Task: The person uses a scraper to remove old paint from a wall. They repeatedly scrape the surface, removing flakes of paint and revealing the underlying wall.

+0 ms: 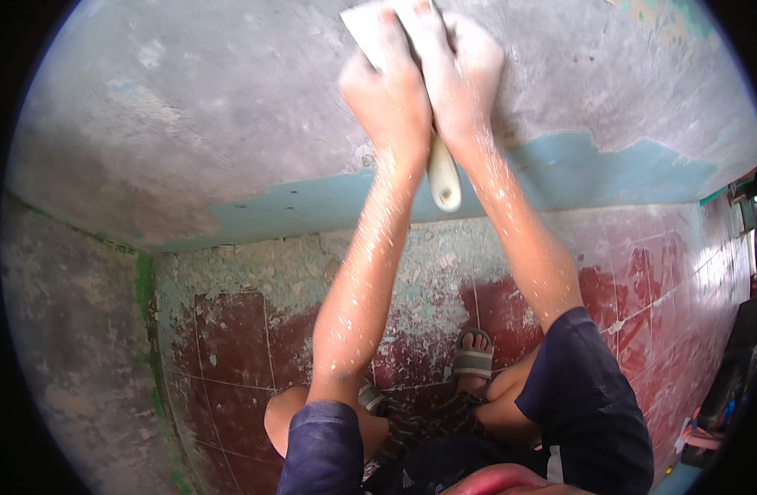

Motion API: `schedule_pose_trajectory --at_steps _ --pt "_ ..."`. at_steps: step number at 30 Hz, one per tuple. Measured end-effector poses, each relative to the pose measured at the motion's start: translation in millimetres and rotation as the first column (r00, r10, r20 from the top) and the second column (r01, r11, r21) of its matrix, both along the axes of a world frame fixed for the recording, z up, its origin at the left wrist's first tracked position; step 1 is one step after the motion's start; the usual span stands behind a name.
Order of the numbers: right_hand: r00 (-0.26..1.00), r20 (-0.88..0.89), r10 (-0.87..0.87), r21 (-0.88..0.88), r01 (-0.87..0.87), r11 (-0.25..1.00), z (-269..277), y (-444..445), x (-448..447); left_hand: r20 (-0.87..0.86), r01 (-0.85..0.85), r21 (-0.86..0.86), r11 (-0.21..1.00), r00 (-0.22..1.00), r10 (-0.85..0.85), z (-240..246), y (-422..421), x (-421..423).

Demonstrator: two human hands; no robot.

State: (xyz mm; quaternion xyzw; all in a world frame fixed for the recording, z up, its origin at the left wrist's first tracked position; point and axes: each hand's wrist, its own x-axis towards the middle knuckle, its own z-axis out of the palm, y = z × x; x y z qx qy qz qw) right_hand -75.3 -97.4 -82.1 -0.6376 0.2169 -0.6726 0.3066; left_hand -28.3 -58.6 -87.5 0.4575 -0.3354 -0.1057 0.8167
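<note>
A wide scraper is gripped by both my hands against the wall [242, 105] at the top of the view. My left hand [391, 99] and my right hand [468, 80] are side by side, dusted white, with a thumb or finger of each pressed along the scraper blade [363, 28]. Its pale handle [445, 182] with a hanging hole sticks out below, between my wrists. Grey, bare patches cover most of the wall, and blue paint [316, 198] remains along its lower part. Flecks of paint or dust cling to both forearms.
Paint chips and dust [316, 253] lie along the wall's foot on the red tiled floor [230, 346]. Another wall [69, 309] with green edging meets it at the left. My sandalled foot [474, 356] is close below. Dark objects [728, 371] stand at the right rim.
</note>
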Motion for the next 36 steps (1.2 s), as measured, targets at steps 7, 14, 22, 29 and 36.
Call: schedule_pose_trajectory --at_steps 7,14,22,29,36 --pt "0.996 -0.067 0.055 0.116 -0.047 0.992 -33.8 6.9 0.3 -0.044 -0.095 0.036 0.995 0.994 0.096 -31.8 -0.2 -2.7" --pt "0.985 0.139 0.101 0.02 -0.104 0.994 11.4 1.7 16.7 0.021 0.016 -0.025 1.0 1.0 -0.015 18.4 4.7 11.3" --pt "0.981 0.053 0.184 0.24 -0.191 0.952 -21.2 11.4 2.3 -0.047 0.127 0.132 0.983 0.991 -0.121 -24.4 20.9 5.7" --pt "0.959 -0.045 0.28 0.005 -0.28 0.96 7.9 33.7 0.8 0.217 -0.051 -0.041 0.998 0.975 0.058 11.2 43.0 9.8" --pt "0.899 -0.095 0.427 0.059 -0.423 0.904 18.2 50.4 1.9 0.084 0.005 -0.068 0.998 0.996 0.0 20.0 53.3 25.0"
